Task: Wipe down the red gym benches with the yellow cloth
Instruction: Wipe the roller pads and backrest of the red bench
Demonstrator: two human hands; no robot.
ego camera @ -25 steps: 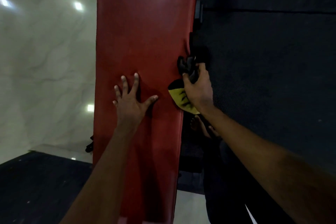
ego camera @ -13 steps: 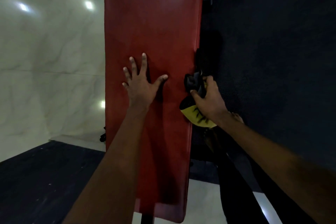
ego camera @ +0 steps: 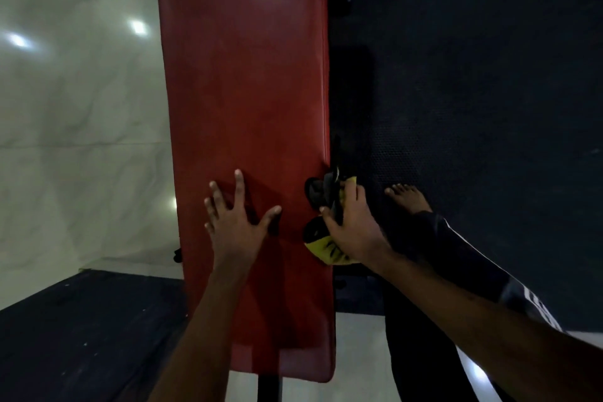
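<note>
A long red padded gym bench (ego camera: 248,91) runs away from me down the middle of the view. My left hand (ego camera: 233,222) lies flat on its top with fingers spread. My right hand (ego camera: 354,228) grips a bunched yellow cloth (ego camera: 321,246) with black markings and holds it against the bench's right side edge, near the end closest to me. Part of the cloth is hidden under the hand.
Black rubber matting (ego camera: 489,91) covers the floor on the right and at the lower left. Glossy white tile (ego camera: 75,124) lies to the left. My bare foot (ego camera: 408,197) and dark trouser leg (ego camera: 456,254) stand right of the bench. A black frame post (ego camera: 269,388) shows under the near end.
My right hand has drawn the cloth along the bench's right edge toward me. My left hand stays flat on the pad. More of the bench's near end and my foot have come into view.
</note>
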